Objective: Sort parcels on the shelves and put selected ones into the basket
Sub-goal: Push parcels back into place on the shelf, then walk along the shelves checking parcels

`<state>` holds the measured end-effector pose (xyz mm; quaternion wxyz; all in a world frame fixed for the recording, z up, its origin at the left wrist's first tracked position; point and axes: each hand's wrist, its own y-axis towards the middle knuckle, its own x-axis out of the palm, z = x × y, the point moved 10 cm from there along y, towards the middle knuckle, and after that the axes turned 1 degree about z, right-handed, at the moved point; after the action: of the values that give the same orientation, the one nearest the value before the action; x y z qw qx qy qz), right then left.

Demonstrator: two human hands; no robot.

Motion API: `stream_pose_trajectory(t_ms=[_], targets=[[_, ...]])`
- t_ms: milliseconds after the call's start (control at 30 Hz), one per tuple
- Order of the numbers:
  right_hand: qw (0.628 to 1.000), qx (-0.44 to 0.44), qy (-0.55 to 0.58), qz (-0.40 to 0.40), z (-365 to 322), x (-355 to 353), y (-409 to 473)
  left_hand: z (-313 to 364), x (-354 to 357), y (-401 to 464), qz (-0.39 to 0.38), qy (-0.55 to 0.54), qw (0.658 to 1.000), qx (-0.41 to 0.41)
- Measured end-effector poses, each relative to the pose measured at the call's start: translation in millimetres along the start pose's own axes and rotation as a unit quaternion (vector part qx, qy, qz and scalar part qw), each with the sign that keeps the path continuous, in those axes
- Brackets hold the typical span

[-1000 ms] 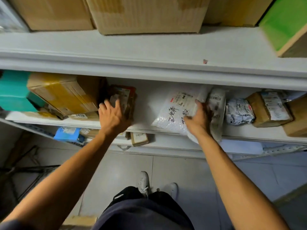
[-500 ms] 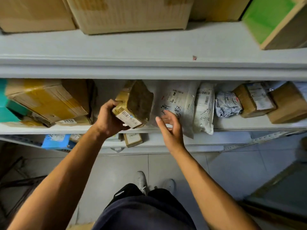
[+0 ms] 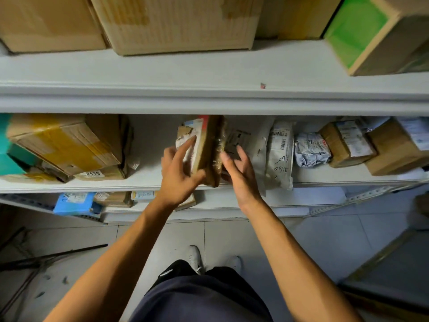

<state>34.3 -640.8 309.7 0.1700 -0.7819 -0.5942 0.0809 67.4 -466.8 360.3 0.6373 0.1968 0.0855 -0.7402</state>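
The brown parcel (image 3: 204, 149) now stands upright on end near the front edge of the middle shelf (image 3: 148, 180), where 0.5 s ago it was held tilted and further left. The left hand (image 3: 178, 173) grips it, thumb under its lower corner and fingers spread on the labelled face. The right hand (image 3: 239, 173) has moved in beside it, fingers loosely open against the parcel's right side, in front of the white mailer bag (image 3: 279, 154).

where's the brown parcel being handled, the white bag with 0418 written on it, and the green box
brown parcel (image 3: 204, 149): head view, its taped front face
white bag (image 3: 279, 156): head view, middle, above the handwriting
green box (image 3: 355, 31): head view, its green side
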Motion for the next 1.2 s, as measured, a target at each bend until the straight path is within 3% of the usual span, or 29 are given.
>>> stream_pose_trajectory(t_ms=[100,167,267,467,533,600,733,867,1000,1200], targets=[[0.999,0.038,0.017,0.019,-2,-1,-2,33,24,-9,-0.027,0.188,0.974,0.125],[0.995,0.048,0.033,0.082,-4,-26,4,48,42,-18,-0.067,0.160,0.973,0.153],[0.990,0.075,0.075,0.091,-10,-60,16,42,40,-16,-0.055,0.027,0.993,0.099],[0.971,0.049,0.201,0.122,-60,-159,46,14,37,-28,-0.040,0.056,0.997,0.031],[0.975,0.060,0.165,0.139,-64,-190,61,3,36,-34,-0.042,0.064,0.997,0.008],[0.971,0.097,0.077,0.205,-46,-218,67,-6,35,-42,-0.037,0.057,0.998,-0.014],[0.927,0.081,-0.103,0.351,-26,-252,58,-16,20,-53,-0.001,0.048,0.998,-0.044],[0.889,0.020,-0.184,0.419,-36,-192,19,-29,-23,-61,0.084,0.059,0.993,-0.064],[0.903,-0.057,-0.133,0.406,-23,-115,7,-48,-82,-60,0.156,0.069,0.981,-0.090],[0.962,-0.094,-0.037,0.254,7,48,-4,-75,-170,-60,0.197,0.085,0.975,-0.059]])
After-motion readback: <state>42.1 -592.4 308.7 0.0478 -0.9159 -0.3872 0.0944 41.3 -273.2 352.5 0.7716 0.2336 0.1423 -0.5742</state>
